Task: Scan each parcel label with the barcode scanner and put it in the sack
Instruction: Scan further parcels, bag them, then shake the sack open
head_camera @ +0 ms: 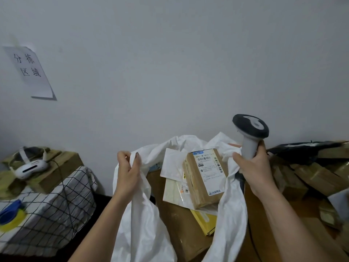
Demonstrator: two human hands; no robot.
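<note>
Both hands stretch the white woven sack (143,205): left hand (128,173) pinches its rim, right hand (253,167) grips rim plus grey barcode scanner (250,133); a slipping rim would likely collapse the mouth over the brown labelled parcel (205,176)

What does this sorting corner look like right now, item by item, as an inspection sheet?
Surface: checked cloth covers the left table.
Job's things: white sack held open; brown labelled parcel lies on flat packets inside; barcode scanner upright.
Clutter: white headset on a cardboard box; tape rolls; parcel pile at right.
Hands: left hand grips the sack rim; right hand grips the scanner handle and the sack edge.
Cables: dark cable from the headset.
Surroundings: grey wall, paper sign.
</note>
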